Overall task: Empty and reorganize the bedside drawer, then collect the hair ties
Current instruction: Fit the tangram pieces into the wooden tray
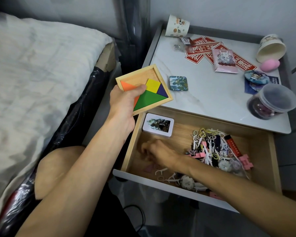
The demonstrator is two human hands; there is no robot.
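Near edge: drawer [154,181] is open. Its front-left floor has loose floss picks [161,171] + a pinkish flat piece [149,168], prob. a tangram bit, too blurred to confirm.

R hand [156,152] is down at the drawer floor right there. Fingers curled, motion-blurred, so can't tell if it's pinching anything.

Key relation: hair ties [202,133] sit in the tangled pile in the drawer's right half, i.e. right of the R hand. The R forearm crosses the pile's near-left edge. Pile runs roughly front-to-back, ties mixed w/ picks, pink blocks [246,162] and a red stick [232,145].

R hand is much the nearer one; it'd need to shift rightward. Ties tangled w/ picks look likely to snag, imo.

Back-left corner: white tin [158,125], lying flat.

Above that corner, L hand [125,103] grips the tangram tray [143,88], thumb on top. Tray is tilted, over the worktop [203,96] front-left corner. L hand's not free while it holds the tray.

Further back on the worktop: square badge [178,83], lidded tub [272,101], red paper slips [203,48], paper cups [178,25]. Bed [32,74] to the left.
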